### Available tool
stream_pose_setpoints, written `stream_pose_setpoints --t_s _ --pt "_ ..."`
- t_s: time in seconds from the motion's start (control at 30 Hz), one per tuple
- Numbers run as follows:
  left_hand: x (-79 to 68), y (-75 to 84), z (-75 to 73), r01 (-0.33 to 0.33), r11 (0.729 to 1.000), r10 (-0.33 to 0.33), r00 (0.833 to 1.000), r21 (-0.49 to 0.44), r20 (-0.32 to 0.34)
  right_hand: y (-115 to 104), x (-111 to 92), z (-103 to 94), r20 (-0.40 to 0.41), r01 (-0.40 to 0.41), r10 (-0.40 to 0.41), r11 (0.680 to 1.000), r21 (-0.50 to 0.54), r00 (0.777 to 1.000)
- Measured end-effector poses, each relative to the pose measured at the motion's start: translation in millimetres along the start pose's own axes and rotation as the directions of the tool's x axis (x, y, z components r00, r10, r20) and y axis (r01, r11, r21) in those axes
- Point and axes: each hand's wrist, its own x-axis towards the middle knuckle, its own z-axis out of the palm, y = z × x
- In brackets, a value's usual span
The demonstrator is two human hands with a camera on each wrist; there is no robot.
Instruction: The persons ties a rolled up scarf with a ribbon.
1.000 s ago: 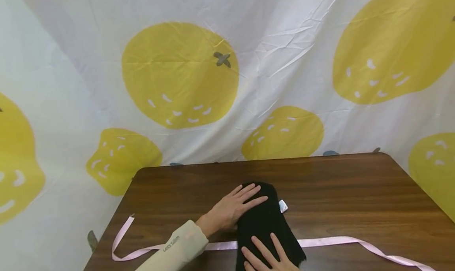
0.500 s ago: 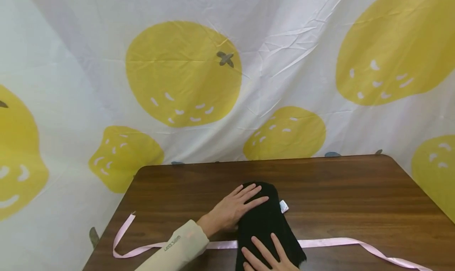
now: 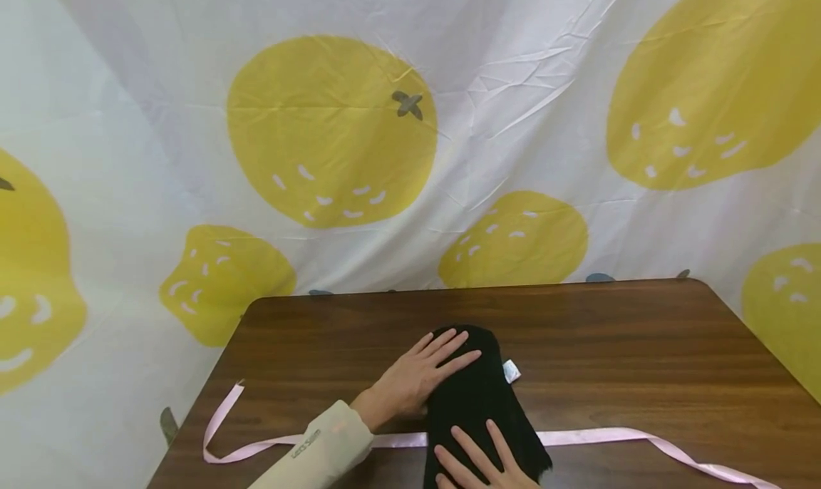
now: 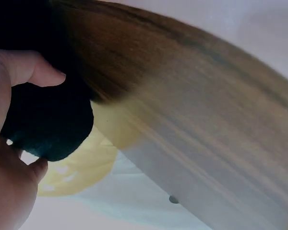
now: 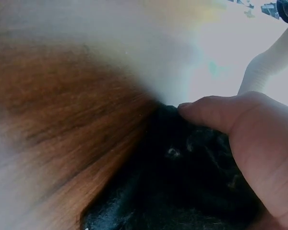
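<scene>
A folded piece of black fabric [image 3: 477, 396] lies lengthwise on the table, and a small white tag [image 3: 511, 371] sticks out from its right side. My left hand [image 3: 420, 375] rests on the far part of the fabric, fingers spread. On the near part lies my right hand [image 3: 481, 467], fingers straight and apart, cut off by the frame's bottom. Beneath the fabric, a pink ribbon [image 3: 596, 436] runs across and comes out on both sides. In the left wrist view the thumb lies over the black fabric [image 4: 53, 120]; the right wrist view shows the right thumb [image 5: 206, 112] along its edge.
The brown wooden table [image 3: 340, 353] has rounded far corners. Behind it hangs a white curtain [image 3: 500, 140] printed with yellow fruit. The ribbon's left end curls up near the table's left edge, while its right part twists toward the lower right.
The head view has shifted slightly. Both hands stay in place on the black fabric, and the ribbon lies as before.
</scene>
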Motion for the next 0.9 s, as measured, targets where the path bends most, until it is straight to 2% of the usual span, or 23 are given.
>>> stream_pose_setpoints --t_s 0.1,0.17,0.3,0.47,0.67,0.9 --pt "-2.4 -0.4 -5.0 0.022 1.0 -0.022 1.0 -0.008 0.02 0.8 1.0 -1.2 0.018 0.015 -0.015 1.0 -0.008 1.0" --pt "-4.3 -1.4 -10.0 0.044 0.998 -0.042 0.999 -0.046 0.028 1.3 1.8 -2.0 0.031 0.022 -0.022 1.0 -0.011 0.999" --pt "-9.2 -5.7 -21.2 0.091 0.976 -0.088 0.996 -0.196 0.024 2.0 3.2 -4.3 0.023 0.018 -0.018 1.0 0.005 1.0" --pt "-17.9 -12.6 -35.9 0.154 0.924 -0.149 0.988 -0.35 0.04 2.8 4.2 -6.7 -0.019 0.0 0.0 0.999 0.036 1.0" --pt "-32.1 -16.1 -47.1 0.268 0.821 -0.238 0.963 -0.504 0.124 6.1 7.6 -11.1 -0.041 0.002 0.001 0.998 0.068 0.999" --pt "-49.8 -24.1 -44.9 0.246 0.752 -0.234 0.967 -0.611 0.102 32.8 16.4 -32.8 -0.048 -0.005 0.016 0.978 0.211 0.999"
